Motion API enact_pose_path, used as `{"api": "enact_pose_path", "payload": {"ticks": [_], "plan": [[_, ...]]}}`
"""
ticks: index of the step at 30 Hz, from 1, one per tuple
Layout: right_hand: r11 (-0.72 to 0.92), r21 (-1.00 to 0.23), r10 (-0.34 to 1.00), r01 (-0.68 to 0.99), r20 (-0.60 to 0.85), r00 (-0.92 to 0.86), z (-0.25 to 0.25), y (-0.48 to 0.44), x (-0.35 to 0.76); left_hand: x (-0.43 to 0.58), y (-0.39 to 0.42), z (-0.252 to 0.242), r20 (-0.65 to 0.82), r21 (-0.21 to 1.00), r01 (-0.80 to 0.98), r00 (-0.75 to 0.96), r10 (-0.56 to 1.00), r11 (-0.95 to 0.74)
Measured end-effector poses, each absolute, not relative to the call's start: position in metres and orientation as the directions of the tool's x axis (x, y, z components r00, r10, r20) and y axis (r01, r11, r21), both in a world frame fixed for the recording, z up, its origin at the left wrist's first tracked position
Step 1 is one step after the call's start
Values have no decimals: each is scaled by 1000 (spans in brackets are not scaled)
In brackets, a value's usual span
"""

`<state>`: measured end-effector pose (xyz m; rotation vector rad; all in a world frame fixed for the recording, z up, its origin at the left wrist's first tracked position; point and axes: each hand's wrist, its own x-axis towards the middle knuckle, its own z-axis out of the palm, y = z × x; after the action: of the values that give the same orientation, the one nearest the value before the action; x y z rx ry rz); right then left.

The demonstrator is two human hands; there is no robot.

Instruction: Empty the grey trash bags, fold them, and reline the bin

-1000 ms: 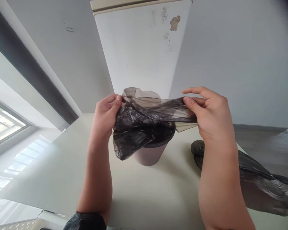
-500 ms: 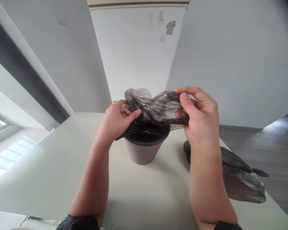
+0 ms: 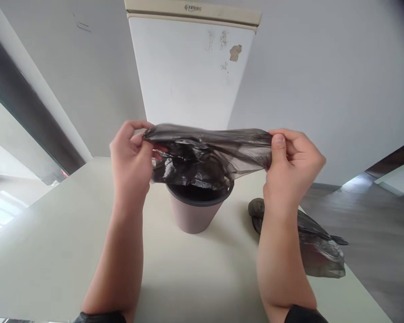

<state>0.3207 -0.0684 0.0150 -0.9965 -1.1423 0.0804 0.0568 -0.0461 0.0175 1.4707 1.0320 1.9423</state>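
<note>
The greatest area is taken up by the pale table [image 3: 77, 255], behind which a white-fronted appliance [image 3: 185, 72] is seen, marked with scuffs and a peeled patch. Next in size comes the thin dark bag [image 3: 205, 134], held in the air in front of the appliance and above the bin, its film stretched between two hands. Its long axis is laid from left to right, nearly level, with one end at each hand; crumpled folds are hung below the taut upper edge. Because these folds are bunched and smeared, it cannot be told which edge is the mouth, or whether the bin's rim is touched by them.

The film may be judged very light, limp and rather slippery, and easily torn if pulled hard; it would best be gripped by a doubled edge, at two well-separated places, between thumb and finger.

On the table to the right, a second dark bag [image 3: 323, 260] is laid near the edge, partly hidden by the right forearm. The smaller pinkish bin [image 3: 195, 215] is stood upright, its dark-rimmed top partly covered from view by the film.

The left end of the film is pinched by the left hand [image 3: 131, 157], and the right end is clamped under the thumb of the right hand [image 3: 291, 163].
</note>
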Motion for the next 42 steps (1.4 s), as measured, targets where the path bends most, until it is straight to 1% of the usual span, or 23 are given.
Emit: {"api": "enact_pose_path", "payload": {"ticks": [2,3,6,9,12,15,16,18,20,22,23,26,27,28,29,31,32,33,35,37,40,41,42], "plan": [[555,-622,429,553,783,450,12,-62,331,53,-46,20,564,795,-46,-313,764,-605],[548,-600,411,584,800,437,10,-59,335,52,-48,22,546,798,-94,-306,780,-595],[567,-634,486,525,773,408,5,-51,339,52,-56,26,481,841,-169,-205,853,-514],[606,-700,513,379,707,486,5,-49,337,50,-66,25,527,826,-159,-118,841,-540],[634,-764,615,119,591,521,10,-50,342,44,-69,22,610,770,-152,-108,785,-620],[560,-822,778,-98,483,402,13,-52,358,32,-58,21,533,837,-140,-14,846,-529],[529,-837,816,-139,456,355,14,-53,363,28,-52,20,517,850,-107,-20,856,-516],[492,-851,855,-184,433,286,14,-54,371,22,-38,17,559,829,44,-103,822,-558],[494,-847,862,-198,447,240,14,-54,372,22,-29,14,659,748,264,-179,731,-609],[561,-796,823,-229,506,257,15,-53,366,27,-28,13,743,655,402,-191,641,-640],[608,-754,790,-248,543,285,15,-52,362,30,-31,14,787,609,415,-206,582,-676],[753,-596,653,-279,620,435,15,-49,352,34,-43,17,886,446,350,-300,353,-824],[777,-566,623,-277,625,470,15,-48,351,32,-46,18,915,377,339,-282,289,-862],[790,-549,606,-273,625,492,15,-47,351,30,-46,17,945,312,349,-210,251,-884],[798,-542,592,-263,626,507,15,-46,352,26,-44,15,966,257,380,-90,241,-889],[807,-546,572,-222,632,523,16,-47,352,20,-36,11,947,189,484,140,289,-855],[811,-549,562,-200,638,526,16,-48,351,18,-30,9,924,196,549,175,341,-813],[817,-545,551,-186,646,528,17,-50,348,18,-26,7,904,233,607,154,400,-759],[821,-540,552,-185,669,497,18,-56,340,22,-24,7,884,337,653,27,466,-678],[805,-562,585,-190,701,407,21,-64,328,33,-36,12,889,389,647,-77,452,-656],[764,-631,645,-135,736,207,22,-76,308,60,-70,21,893,415,639,-149,425,-648],[748,-654,664,-115,735,137,21,-80,302,71,-81,23,853,482,580,-138,504,-657],[733,-673,680,-99,730,73,20,-82,296,82,-90,23,802,546,475,-61,594,-690]]}}
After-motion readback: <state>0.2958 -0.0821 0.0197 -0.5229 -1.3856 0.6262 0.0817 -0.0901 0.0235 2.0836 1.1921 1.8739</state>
